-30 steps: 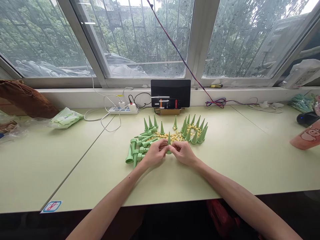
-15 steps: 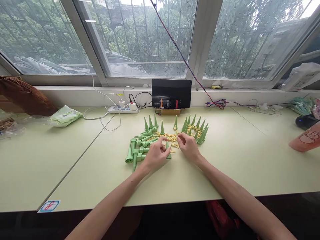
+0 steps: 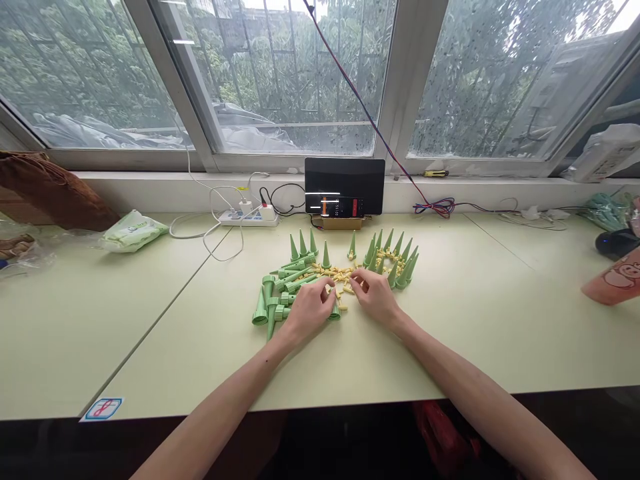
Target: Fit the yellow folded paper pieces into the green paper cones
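Observation:
My left hand (image 3: 310,310) is curled round a green cone-shaped spike (image 3: 334,313) that rests on the pale green table (image 3: 450,320). My right hand (image 3: 376,297) pinches at a scatter of small yellow pieces (image 3: 345,277) just beyond it; what its fingertips hold is too small to make out. Several green spikes lie in a heap (image 3: 277,293) left of my left hand. Several more spikes stand upright in a cluster (image 3: 395,260) behind my right hand, and a few stand at the back (image 3: 303,247).
A black screen with a phone (image 3: 345,190) stands against the window sill. A power strip with white cables (image 3: 247,217) lies left of it. A green packet (image 3: 133,230) and a brown bag (image 3: 55,193) sit far left; a pink object (image 3: 613,280) far right.
My right hand left the spike, reached back to the yellow pieces and pinches there. The spike in my left hand tipped from upright to lying low on the table.

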Motion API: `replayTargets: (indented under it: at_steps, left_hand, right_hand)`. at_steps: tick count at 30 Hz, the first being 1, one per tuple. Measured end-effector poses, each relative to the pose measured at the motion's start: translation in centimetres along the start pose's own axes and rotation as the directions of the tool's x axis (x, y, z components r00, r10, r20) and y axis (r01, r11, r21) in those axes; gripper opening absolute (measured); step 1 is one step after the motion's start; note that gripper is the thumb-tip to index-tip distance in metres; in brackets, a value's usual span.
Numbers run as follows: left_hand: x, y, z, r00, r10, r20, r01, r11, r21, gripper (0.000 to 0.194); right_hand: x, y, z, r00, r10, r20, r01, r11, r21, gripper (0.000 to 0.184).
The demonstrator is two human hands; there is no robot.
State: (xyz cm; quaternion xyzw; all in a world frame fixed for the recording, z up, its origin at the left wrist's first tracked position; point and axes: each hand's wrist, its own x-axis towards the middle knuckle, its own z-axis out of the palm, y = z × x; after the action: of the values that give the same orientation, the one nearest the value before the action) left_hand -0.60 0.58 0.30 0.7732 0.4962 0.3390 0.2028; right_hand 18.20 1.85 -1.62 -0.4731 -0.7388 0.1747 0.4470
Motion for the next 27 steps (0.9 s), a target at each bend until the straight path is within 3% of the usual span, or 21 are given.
replayTargets:
  at_steps: [7, 16, 23, 27]
  left_hand:
    - [0.4, -0.4, -0.6, 0.989, -0.039, -0.144, 0.030, 0.998, -0.058, 0.014]
    - [0.4, -0.5, -0.5, 0.995, -0.055, -0.084, 0.049, 0.996, -0.076, 0.027]
    - [0.4, -0.3, -0.2, 0.995, -0.070, -0.075, 0.058, 0.986, -0.157, 0.030]
    - [0.6, -0.3, -0.1, 0.994, -0.043, -0.099, 0.030, 0.990, -0.135, 0.029]
  right_hand:
    - [-0.1, 0.1, 0.4, 0.997, -0.067, 0.046, 0.069, 0.997, -0.036, 0.014]
    - [0.0, 0.6, 0.3, 0.999, -0.049, -0.024, 0.046, 0.994, -0.104, 0.022]
    - [0.6, -1.9, 0.1, 0.992, 0.041, 0.117, 0.020, 0.880, -0.475, 0.042]
    - [2.2, -3.0, -0.2, 0.973, 0.049, 0.225, 0.086, 0.830, -0.551, 0.023]
